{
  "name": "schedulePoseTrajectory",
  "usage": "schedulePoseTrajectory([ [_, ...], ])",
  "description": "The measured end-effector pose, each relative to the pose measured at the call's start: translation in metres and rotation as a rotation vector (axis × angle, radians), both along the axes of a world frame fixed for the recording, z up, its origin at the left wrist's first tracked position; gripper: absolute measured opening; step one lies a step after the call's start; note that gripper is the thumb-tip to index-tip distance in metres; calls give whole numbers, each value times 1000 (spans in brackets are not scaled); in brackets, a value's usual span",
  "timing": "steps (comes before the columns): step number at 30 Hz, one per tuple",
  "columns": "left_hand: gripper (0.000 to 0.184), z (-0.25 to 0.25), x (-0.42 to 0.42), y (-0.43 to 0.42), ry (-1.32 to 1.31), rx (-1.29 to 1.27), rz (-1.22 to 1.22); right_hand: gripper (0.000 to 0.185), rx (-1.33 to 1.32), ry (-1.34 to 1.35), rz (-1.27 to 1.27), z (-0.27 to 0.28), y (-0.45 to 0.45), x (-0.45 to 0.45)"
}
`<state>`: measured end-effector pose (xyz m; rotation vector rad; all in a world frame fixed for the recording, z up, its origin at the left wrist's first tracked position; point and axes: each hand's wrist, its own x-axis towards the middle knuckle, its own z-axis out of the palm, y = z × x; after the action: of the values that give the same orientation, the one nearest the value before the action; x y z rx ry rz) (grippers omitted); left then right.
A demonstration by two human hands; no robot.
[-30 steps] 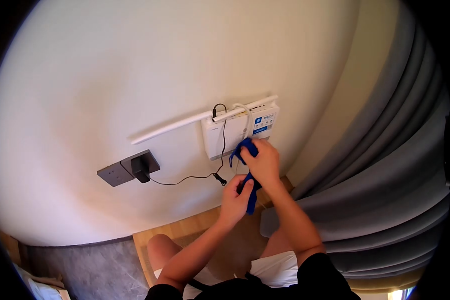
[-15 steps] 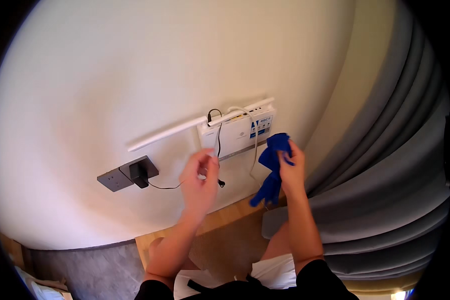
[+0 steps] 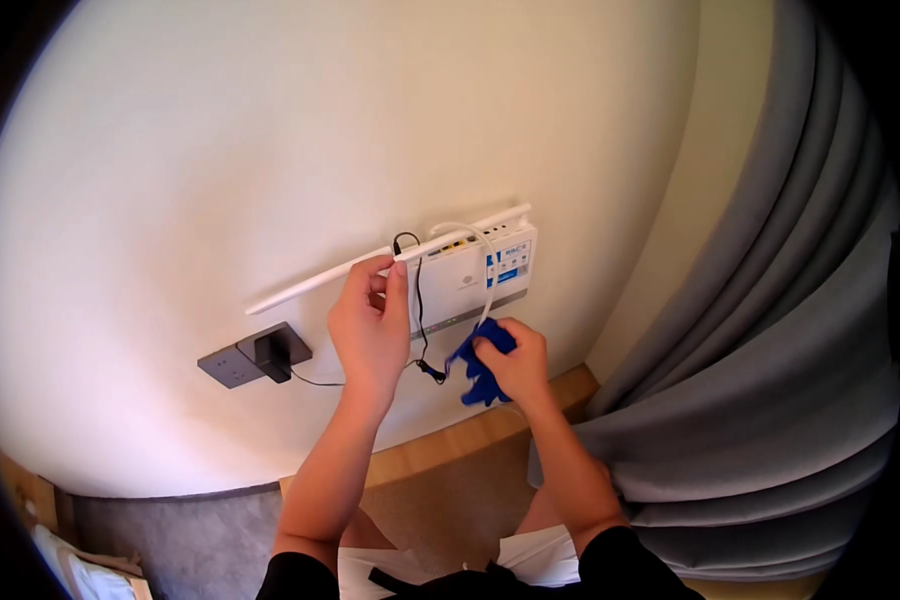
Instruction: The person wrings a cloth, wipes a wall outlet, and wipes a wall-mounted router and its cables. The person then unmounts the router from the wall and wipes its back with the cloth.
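A white router (image 3: pixel 460 285) with long white antennas hangs on the wall, a blue label at its right side. My left hand (image 3: pixel 372 325) pinches the end of the antenna (image 3: pixel 460 236) that slants across the router's top, near the black plug. Below the router my right hand (image 3: pixel 518 362) grips a crumpled blue cloth (image 3: pixel 485 385), beside the white cable (image 3: pixel 491 285). The thin black cable (image 3: pixel 419 300) hangs between my hands, with a tied bundle at its lower end.
A black adapter (image 3: pixel 273 357) sits in the grey wall socket (image 3: pixel 232 367) at the left. Grey curtains (image 3: pixel 750 420) hang on the right. A wooden ledge (image 3: pixel 450 442) runs along the wall's foot, above my legs.
My left hand has let go of the blue cloth, moved up and left, and closed on the antenna end. My right hand still has the cloth, after swinging right and then back left.
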<state>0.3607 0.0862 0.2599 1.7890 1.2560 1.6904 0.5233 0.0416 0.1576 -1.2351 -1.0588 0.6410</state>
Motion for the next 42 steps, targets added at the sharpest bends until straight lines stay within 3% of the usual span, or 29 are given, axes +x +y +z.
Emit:
schedulePoseTrajectory([
  [2,17,-2,-1,5,-50,-4,-15,17,103,-12,124,1,-10,-3],
  [6,19,-2,-3,9,-69,13,-91,19,345,-398,187,44,-30,-26],
  [11,13,6,-7,9,-149,14,-172,21,358,-421,250,52,-22,-54],
  [20,10,21,-32,2,18,-140,-534,23,294,-439,319,44,-18,-55],
  [22,9,29,-38,7,225,103,-588,22,291,-452,286,44,-21,-56],
  [29,15,44,-41,-23,448,156,-498,24,386,-435,298,55,-43,-60],
  [32,16,41,-40,-21,351,39,-557,25,355,-452,263,56,-43,-62],
  [34,16,30,-36,-9,-8,-396,-705,23,332,-495,269,52,-35,-58],
  [36,14,25,-31,-3,-41,-440,-743,21,313,-536,277,46,-24,-46],
  [38,13,22,-28,-3,-70,-488,-785,19,-120,-6,458,42,-17,-26],
  [41,14,18,-23,-12,93,-366,-636,26,-83,637,318,51,-6,-5],
  [42,14,17,-22,-12,90,-369,-638,26,-86,636,316,55,-3,-4],
])
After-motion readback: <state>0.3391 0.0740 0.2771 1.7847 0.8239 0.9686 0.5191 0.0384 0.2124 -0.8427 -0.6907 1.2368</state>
